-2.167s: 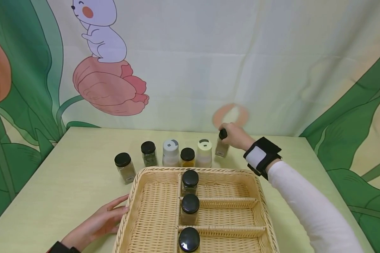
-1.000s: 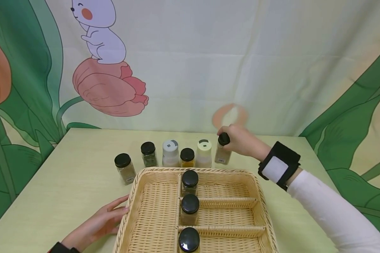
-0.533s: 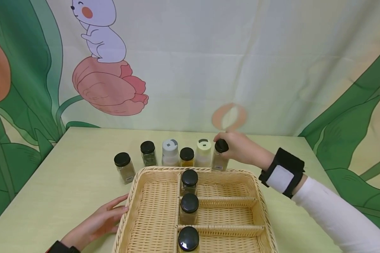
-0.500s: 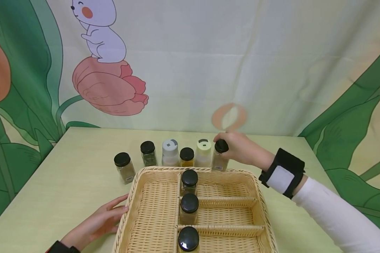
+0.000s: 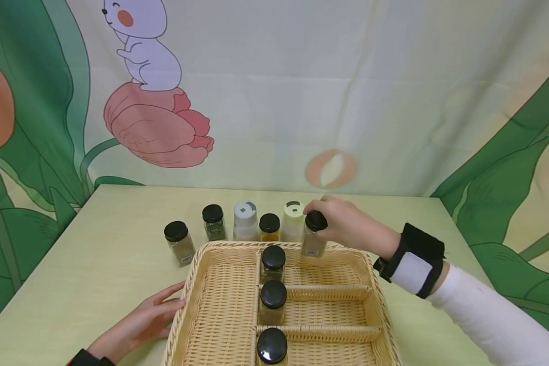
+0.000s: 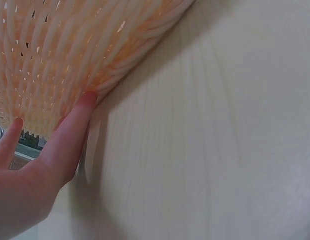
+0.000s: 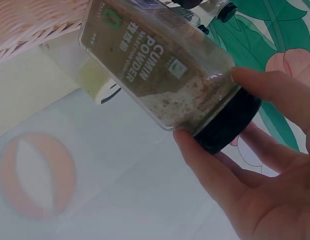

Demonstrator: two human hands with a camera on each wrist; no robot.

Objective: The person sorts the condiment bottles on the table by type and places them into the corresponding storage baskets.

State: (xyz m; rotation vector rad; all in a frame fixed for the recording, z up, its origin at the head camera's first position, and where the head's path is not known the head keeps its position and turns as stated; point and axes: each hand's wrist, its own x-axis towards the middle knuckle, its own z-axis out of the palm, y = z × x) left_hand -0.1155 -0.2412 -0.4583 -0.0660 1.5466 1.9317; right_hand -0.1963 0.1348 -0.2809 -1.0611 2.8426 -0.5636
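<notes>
My right hand (image 5: pixel 347 223) pinches a clear jar of cumin powder (image 5: pixel 313 243) by its black lid. In the head view the jar overlaps the far rim of a wicker basket (image 5: pixel 238 246), over the back right compartment. Its printed label shows in the right wrist view, where fingers and thumb grip the jar (image 7: pixel 160 65) around the neck. My left hand (image 5: pixel 142 321) rests with extended fingers against the basket's left side; the left wrist view shows its fingertips on the weave (image 6: pixel 65 60). Inside the basket, black-lidded jars (image 5: pixel 273 300) stand in a column along the middle divider.
Behind the basket stand a black-lidded jar of dark flakes (image 5: pixel 214 223), a grey-white capped shaker (image 5: pixel 245 221), a short yellow-filled jar (image 5: pixel 270 227) and a yellow-capped shaker (image 5: pixel 293 221). Another brown-filled jar (image 5: pixel 180 244) stands left of the basket. A printed curtain (image 5: pixel 274 101) hangs behind the table.
My right hand has brought the cumin jar from the back of the table toward me, slightly left, and over the basket's far rim. The left hand and the other jars have stayed put.
</notes>
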